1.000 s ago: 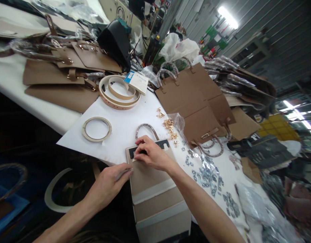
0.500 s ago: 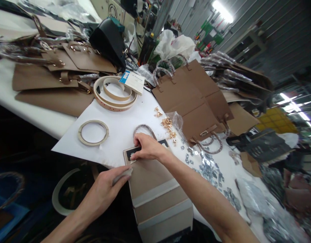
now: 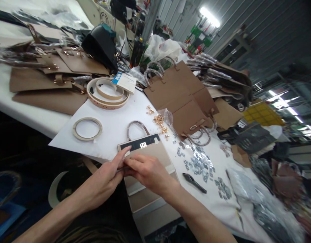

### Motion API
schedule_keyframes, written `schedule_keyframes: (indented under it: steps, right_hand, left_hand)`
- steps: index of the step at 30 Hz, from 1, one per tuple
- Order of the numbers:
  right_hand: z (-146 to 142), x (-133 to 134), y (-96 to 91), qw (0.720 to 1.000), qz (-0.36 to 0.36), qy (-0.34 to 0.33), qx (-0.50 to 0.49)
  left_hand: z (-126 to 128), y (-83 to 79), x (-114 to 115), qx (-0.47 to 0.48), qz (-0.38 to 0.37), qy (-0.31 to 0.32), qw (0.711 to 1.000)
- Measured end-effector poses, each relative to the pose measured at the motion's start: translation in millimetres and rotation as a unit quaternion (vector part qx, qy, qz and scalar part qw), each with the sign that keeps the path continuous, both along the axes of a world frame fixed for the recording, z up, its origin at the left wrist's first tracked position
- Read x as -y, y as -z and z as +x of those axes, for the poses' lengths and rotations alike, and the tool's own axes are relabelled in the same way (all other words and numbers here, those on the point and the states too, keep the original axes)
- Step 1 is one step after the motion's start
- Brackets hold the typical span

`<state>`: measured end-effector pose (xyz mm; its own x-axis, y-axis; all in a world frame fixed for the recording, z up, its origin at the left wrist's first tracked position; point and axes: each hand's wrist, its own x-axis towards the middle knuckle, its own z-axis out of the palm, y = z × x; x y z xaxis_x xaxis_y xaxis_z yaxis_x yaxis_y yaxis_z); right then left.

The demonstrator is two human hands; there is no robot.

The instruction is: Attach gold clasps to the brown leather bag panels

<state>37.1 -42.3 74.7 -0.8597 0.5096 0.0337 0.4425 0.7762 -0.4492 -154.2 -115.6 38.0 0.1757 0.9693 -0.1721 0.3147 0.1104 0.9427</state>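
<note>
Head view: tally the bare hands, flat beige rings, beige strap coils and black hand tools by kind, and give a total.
Bare hands: 2, left hand and right hand
Flat beige ring: 1
Coil of beige straps: 1
Black hand tool: 1
Total: 5

Long white table, crowded from end to end. Bears a white paper sheet at the near edge, with a tape ring on its left part and a tan bag panel overhanging the front. Holds a scatter of gold fittings just beside a clear plastic bag, then silver fittings and a black tool to the right. Carries stacked tan leather pieces at far left, a coiled strap, a white card and flat tan bags behind.
</note>
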Motion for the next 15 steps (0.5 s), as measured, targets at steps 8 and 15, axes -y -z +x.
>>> schedule_keyframes:
  steps: [8, 15]
  right_hand:
    - [12.1, 17.2, -8.9, 0.992, 0.128, 0.004, 0.018]
    - [21.3, 12.8, -9.7, 0.995, 0.099, 0.007, 0.002]
  left_hand:
    - [10.3, -12.9, 2.8, 0.001, 0.001, 0.008, 1.000]
    - [22.3, -13.3, 5.6, 0.003, -0.019, -0.051, 0.999]
